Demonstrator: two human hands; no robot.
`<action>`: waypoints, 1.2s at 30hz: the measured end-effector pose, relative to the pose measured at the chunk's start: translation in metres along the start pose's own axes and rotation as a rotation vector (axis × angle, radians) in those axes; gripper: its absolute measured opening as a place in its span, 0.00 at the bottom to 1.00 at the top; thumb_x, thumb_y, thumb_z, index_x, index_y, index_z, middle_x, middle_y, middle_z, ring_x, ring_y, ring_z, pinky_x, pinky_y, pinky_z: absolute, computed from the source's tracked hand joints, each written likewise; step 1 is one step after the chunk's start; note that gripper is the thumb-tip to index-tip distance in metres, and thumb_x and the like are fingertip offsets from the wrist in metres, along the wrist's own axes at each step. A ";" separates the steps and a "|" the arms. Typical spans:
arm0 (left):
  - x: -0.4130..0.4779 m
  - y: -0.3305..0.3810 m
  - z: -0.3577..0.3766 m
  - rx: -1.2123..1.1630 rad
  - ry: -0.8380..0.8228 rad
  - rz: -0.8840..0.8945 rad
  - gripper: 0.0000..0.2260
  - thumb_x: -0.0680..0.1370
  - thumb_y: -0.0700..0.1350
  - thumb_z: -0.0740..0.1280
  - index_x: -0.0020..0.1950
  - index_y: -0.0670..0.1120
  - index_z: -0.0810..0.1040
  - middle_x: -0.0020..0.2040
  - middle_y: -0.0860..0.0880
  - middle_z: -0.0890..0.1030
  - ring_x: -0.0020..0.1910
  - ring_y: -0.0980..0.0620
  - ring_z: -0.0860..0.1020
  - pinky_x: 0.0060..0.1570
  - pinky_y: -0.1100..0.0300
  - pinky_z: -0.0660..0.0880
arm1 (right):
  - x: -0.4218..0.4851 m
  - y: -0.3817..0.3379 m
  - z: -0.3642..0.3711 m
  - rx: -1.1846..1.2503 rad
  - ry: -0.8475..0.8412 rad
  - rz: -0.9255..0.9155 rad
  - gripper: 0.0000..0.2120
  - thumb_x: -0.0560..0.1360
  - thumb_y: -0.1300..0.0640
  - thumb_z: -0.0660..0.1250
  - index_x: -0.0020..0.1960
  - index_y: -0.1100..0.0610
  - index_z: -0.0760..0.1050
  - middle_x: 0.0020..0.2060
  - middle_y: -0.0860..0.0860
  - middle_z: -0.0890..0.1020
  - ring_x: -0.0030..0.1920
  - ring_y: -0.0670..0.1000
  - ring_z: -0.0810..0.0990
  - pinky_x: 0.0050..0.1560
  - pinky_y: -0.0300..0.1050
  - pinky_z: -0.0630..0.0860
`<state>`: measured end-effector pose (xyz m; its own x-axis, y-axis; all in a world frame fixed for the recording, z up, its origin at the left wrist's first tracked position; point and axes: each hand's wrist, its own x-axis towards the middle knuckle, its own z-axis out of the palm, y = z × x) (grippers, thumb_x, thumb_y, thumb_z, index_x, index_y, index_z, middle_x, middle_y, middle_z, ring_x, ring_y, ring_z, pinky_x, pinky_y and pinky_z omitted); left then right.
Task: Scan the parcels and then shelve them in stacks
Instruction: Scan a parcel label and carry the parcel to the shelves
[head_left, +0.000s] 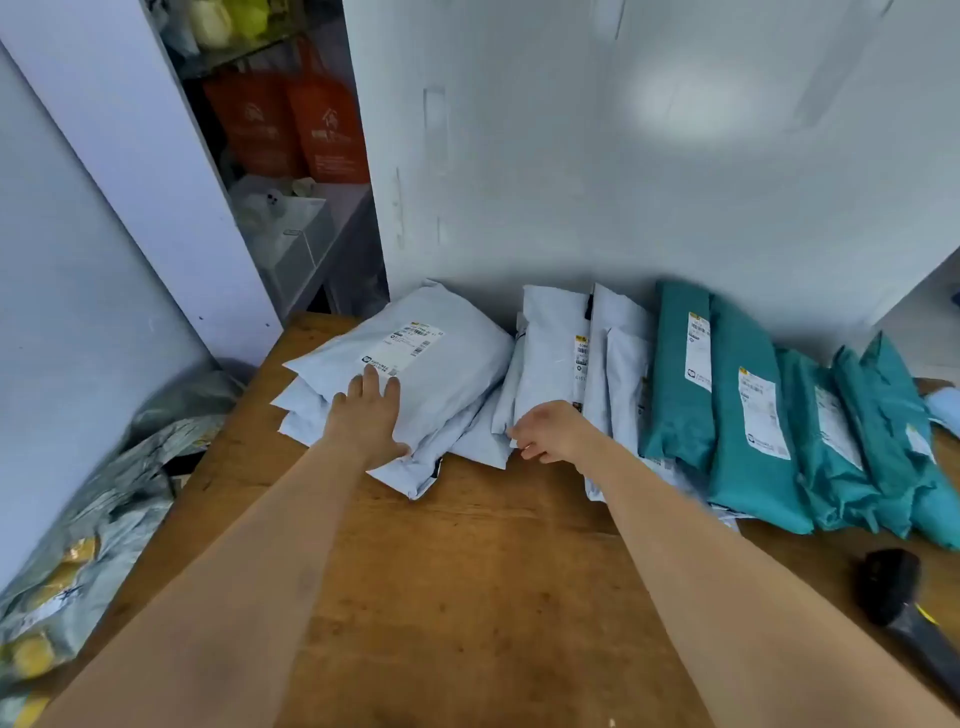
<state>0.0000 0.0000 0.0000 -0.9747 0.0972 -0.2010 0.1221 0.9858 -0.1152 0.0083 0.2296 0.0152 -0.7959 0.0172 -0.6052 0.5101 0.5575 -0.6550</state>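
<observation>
- Wooden table (467, 571) fills most of the view, backed by a pale wall panel (623, 182). Left of the panel, a gap shows shelves with orange bags (291, 124).
- Far to the left of both hands, off the table's edge, lie grey sacks (104, 493) with yellow items inside.
- The left hand (369, 421) lies flat, fingers straight and slightly spread, pressing down on a stack of white parcels (441, 384). The top parcel's label (405, 348) sits just beyond the fingertips.
- Between the two hands, the lower parcels of that stack poke out toward the right hand.
- The right hand (550, 431) has its fingers curled, gripping the near edge of a leaning white parcel (545, 358), which stands on its edge, tilted, beyond the knuckles.
- Just right of that hand stand more white parcels (618, 353), then a row of teal parcels (737, 415), overlapping and slanted, labels showing.
- Well right of the right hand and nearer the person, a black scanner (893, 587) lies on the table, touched by neither hand.
</observation>
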 end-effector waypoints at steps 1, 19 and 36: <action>0.006 -0.001 0.004 0.037 -0.031 0.005 0.43 0.71 0.62 0.67 0.76 0.44 0.49 0.77 0.37 0.47 0.75 0.37 0.53 0.70 0.45 0.60 | 0.007 -0.003 0.004 0.015 0.017 0.000 0.16 0.76 0.57 0.67 0.58 0.67 0.76 0.54 0.60 0.82 0.53 0.55 0.82 0.55 0.48 0.77; -0.004 0.046 0.006 -0.200 0.241 0.132 0.08 0.80 0.48 0.58 0.45 0.45 0.68 0.45 0.44 0.80 0.45 0.43 0.79 0.37 0.58 0.64 | 0.035 -0.005 0.038 0.690 -0.182 0.226 0.40 0.67 0.39 0.73 0.71 0.56 0.64 0.64 0.62 0.72 0.56 0.61 0.76 0.58 0.56 0.76; -0.129 0.037 0.097 -0.956 0.222 -0.383 0.27 0.73 0.54 0.69 0.68 0.43 0.68 0.66 0.43 0.70 0.65 0.43 0.69 0.64 0.49 0.66 | -0.019 0.071 0.091 0.773 -0.055 0.249 0.25 0.64 0.67 0.78 0.59 0.66 0.76 0.54 0.60 0.83 0.47 0.57 0.82 0.47 0.49 0.79</action>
<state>0.1482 0.0106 -0.0731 -0.9412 -0.3159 -0.1201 -0.3056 0.6439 0.7014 0.0896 0.1935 -0.0609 -0.6226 0.0134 -0.7824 0.7670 -0.1878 -0.6136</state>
